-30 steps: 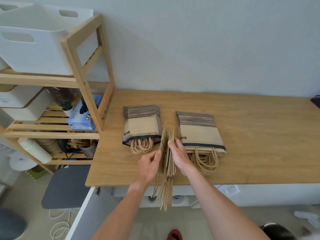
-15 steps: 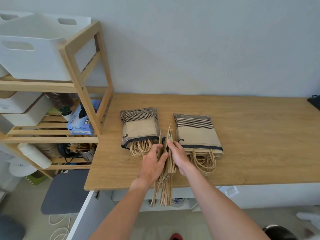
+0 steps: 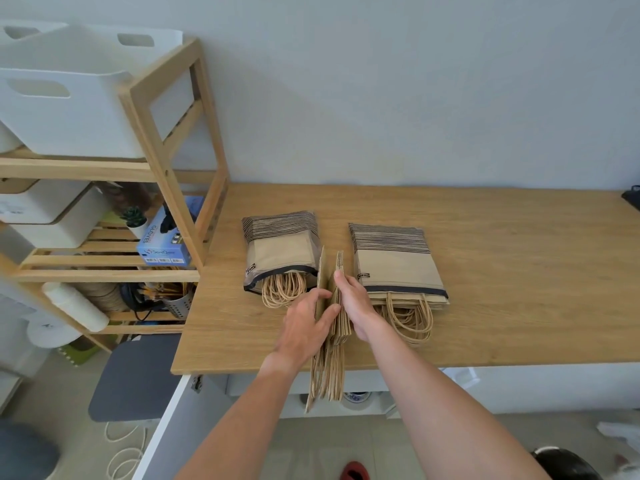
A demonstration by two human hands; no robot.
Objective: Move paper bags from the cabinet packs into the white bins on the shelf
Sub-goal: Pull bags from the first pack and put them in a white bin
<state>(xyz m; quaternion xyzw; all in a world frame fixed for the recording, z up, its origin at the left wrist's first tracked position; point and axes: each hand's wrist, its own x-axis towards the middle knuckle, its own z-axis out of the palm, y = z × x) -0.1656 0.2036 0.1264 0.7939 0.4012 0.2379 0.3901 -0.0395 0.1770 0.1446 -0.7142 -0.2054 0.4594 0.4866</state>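
A bundle of flat brown paper bags (image 3: pixel 336 271) stands on edge on the wooden cabinet top (image 3: pixel 502 271), its twine handles hanging over the front edge. My left hand (image 3: pixel 306 327) presses the bundle's left side and my right hand (image 3: pixel 353 299) its right side, with fingers between the bags. Two striped packs lie flat on either side: the left pack (image 3: pixel 280 247) and the right pack (image 3: pixel 391 261), both with handles sticking out toward me. A large white bin (image 3: pixel 69 109) sits on the top tier of the wooden shelf (image 3: pixel 156 133) at the left.
Lower shelf tiers hold smaller white boxes (image 3: pixel 52 216), a blue glove box (image 3: pixel 166 240), a small plant, a white roll and a metal utensil holder (image 3: pixel 178 303). A grey stool (image 3: pixel 135 375) stands below the shelf. A dark object (image 3: pixel 632 199) sits at the far right edge.
My left hand has moved in from beside the bundle and now presses against it, closing the fanned bags together. The right hand stays on the bundle. The camera has tilted slightly.
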